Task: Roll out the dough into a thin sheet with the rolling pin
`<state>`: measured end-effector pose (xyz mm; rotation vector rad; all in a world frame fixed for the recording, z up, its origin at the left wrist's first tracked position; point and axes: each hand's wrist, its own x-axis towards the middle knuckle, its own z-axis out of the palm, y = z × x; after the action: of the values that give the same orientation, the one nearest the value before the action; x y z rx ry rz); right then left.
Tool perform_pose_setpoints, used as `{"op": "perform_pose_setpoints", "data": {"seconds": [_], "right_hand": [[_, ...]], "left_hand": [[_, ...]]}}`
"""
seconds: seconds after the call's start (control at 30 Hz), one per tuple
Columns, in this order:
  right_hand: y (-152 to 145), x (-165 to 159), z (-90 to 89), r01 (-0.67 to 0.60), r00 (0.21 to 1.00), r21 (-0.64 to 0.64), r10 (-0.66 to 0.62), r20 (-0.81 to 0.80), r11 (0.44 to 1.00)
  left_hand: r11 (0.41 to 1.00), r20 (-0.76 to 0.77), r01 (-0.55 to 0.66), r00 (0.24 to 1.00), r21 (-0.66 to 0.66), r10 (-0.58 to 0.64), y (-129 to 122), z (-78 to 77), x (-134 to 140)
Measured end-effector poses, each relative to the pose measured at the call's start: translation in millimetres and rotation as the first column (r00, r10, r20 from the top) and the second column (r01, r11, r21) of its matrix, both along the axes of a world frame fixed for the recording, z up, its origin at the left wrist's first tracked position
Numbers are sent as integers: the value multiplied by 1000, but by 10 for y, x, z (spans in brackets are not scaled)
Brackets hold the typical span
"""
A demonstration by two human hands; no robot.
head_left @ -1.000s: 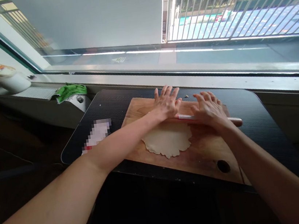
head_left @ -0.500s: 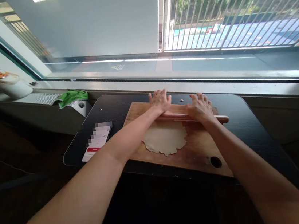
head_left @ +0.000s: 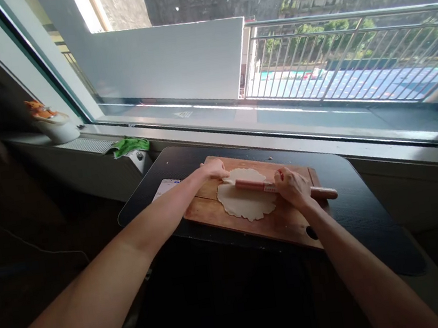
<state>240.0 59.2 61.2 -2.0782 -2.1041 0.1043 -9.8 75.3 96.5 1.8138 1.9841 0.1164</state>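
The right hand (head_left: 292, 184) is closed around the rolling pin (head_left: 258, 186), its fingers curled over the barrel with no gap that shows. The left hand (head_left: 215, 168) has its fingers drawn together at the far left rim of the dough (head_left: 246, 203) and seems to pinch that edge, where a small fold stands up; the fingertips themselves are too small to make out fully.

The step in hand looks like handling the edge of a sheet part way through rolling, perhaps to free or shift it. The next move seems to call for a light pull with the left hand, so that the thin edge does not tear, while the pin is kept from pressing down on the sheet.

The dough lies flat on the wooden board (head_left: 204, 209), left of the right hand. It is pale, thin and roughly round, with a ragged rim, most notched on the near side. The left end of the pin reaches over it; the other end passes the right side of the board.

The board rests on a dark table (head_left: 361, 204), with a phone (head_left: 165, 186) beyond its left side. Farther off, a green cloth (head_left: 131, 145) lies by the window.
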Motion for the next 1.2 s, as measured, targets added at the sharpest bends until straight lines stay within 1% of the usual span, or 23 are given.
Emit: {"op": "perform_pose_setpoints", "data": {"seconds": [0.1,0.17,0.23,0.3,0.37,0.4,0.47,0.5,0.57,0.67,0.73,0.8,0.87,0.93,0.97,1.03,1.07,1.13,1.2], "right_hand": [[-36,-33,55,35,998,-53,-32,47,998],[-39,-36,102,30,998,-80,-25,55,996],[-31,-77,142,25,998,-87,-20,57,996],[-17,-186,164,20,998,-70,-16,54,997],[7,-344,168,8,999,-62,-5,48,998],[25,-420,167,-8,999,-61,11,44,998],[77,-510,161,-39,998,-52,41,41,998],[110,-509,156,-51,998,-38,53,44,998],[178,-406,134,-84,995,13,83,62,996],[256,-124,69,-142,987,56,137,90,988],[305,15,27,-193,978,43,189,86,980],[390,55,13,-223,973,23,221,72,975],[520,20,32,-195,979,29,193,60,980],[647,-27,63,-141,989,51,138,55,989],[683,-37,70,-127,991,60,124,54,990],[664,-19,44,-145,988,52,142,59,988],[610,7,11,-179,982,41,176,67,983],[460,68,-75,-276,957,39,272,100,960],[357,109,-138,-357,929,74,344,139,931]], "left_hand": [[998,33,-19,999,60,17,6,-51,94],[992,57,-63,997,107,57,4,-81,70],[980,76,-129,990,154,118,-2,-80,-3],[954,83,-205,978,220,191,-10,-41,-64],[907,75,-244,970,343,232,-27,11,-45],[883,64,-228,973,410,221,-42,27,5],[858,18,-124,991,499,133,-89,9,175],[870,-14,-40,998,491,54,-119,-30,280],[920,-76,110,993,377,-87,-180,-154,480],[947,-87,154,987,282,-134,-203,-351,639],[952,-89,167,985,257,-149,-114,-415,641],[939,-108,205,977,274,-182,69,-411,607],[931,-121,217,974,292,-189,292,-360,582],[949,-109,188,980,253,-165,461,-303,579],[961,-101,167,984,220,-148,495,-287,581],[974,-93,160,985,163,-147,442,-301,573],[971,-92,189,980,149,-177,366,-328,560],[947,-94,280,959,159,-267,188,-391,523],[919,-109,338,940,204,-322,90,-424,495]]}}
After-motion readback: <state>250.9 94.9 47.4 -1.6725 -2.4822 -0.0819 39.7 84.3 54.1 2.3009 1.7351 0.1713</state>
